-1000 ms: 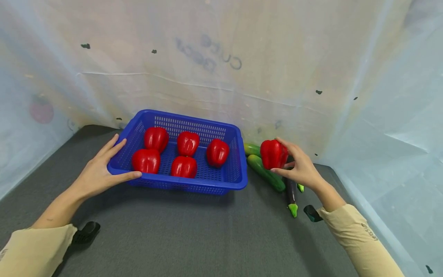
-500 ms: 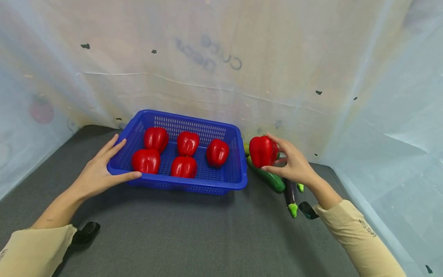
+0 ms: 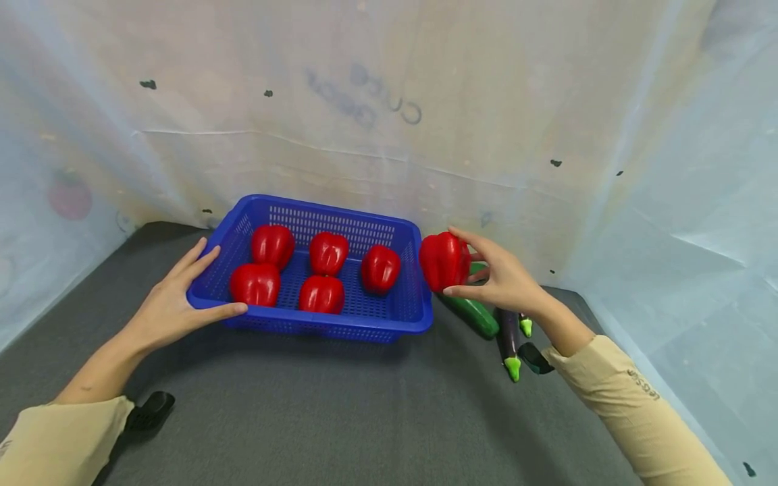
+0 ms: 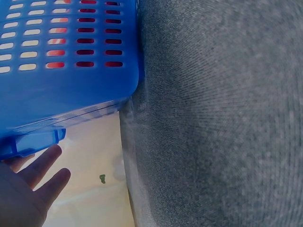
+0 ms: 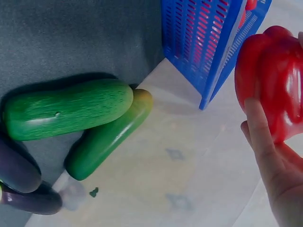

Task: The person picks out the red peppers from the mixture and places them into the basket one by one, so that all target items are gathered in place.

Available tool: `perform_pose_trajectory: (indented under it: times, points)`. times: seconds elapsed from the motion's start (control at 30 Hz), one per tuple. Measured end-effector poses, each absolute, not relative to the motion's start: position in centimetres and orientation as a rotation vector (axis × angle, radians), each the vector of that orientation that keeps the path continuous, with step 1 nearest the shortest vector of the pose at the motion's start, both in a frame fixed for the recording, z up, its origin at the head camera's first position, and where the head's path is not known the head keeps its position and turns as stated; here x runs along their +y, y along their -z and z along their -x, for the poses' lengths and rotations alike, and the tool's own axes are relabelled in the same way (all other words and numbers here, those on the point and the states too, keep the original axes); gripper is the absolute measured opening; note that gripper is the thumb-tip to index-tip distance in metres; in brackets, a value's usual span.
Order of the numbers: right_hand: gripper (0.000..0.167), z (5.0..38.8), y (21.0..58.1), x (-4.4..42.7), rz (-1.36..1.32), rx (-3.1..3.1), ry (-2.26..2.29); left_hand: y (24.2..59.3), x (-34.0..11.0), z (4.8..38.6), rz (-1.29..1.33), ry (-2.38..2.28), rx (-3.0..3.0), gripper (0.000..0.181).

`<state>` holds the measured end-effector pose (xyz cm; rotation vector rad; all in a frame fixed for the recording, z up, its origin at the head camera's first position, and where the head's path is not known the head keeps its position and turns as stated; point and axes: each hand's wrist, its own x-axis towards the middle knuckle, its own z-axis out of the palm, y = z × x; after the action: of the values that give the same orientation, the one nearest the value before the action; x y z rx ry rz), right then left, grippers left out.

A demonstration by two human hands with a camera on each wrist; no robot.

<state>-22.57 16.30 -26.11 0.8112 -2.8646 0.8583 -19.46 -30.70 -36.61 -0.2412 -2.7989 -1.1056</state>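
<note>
My left hand [image 3: 167,307] rests on the left end of a blue plastic basket [image 3: 340,327], fingers spread against the rim and thumb along the front edge. Inside the basket lie several red bell peppers [image 3: 328,253]. In my right hand [image 3: 507,278] is another red bell pepper [image 3: 442,262], pinched between thumb and fingers, held up beside the basket's right end. The right wrist view shows this bell pepper [image 5: 274,80] apart from the basket wall [image 5: 199,42]. In the left wrist view, the fingers [image 4: 40,168] touch the basket's rim.
Right of the basket lie green cucumbers [image 5: 71,109], partly hidden by my right hand in the head view. Two dark eggplants [image 3: 508,331] with green stems lie nearby. Dark grey cloth [image 3: 340,412] covers the table, and pale sheeting [image 3: 389,155] hangs behind it.
My right hand has carried its bell pepper leftward and slightly up, from over the cucumbers to the basket's right end. The left hand has stayed on the basket.
</note>
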Motion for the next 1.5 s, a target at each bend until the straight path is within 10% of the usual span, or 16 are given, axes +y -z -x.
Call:
perform_pose_trajectory:
  times: [1.5]
  points:
    - [0.085, 25.1, 24.2, 6.9, -0.981, -3.517, -0.258, 36.8, -30.6, 19.2, 0.235, 1.134, -2.772, 0.106]
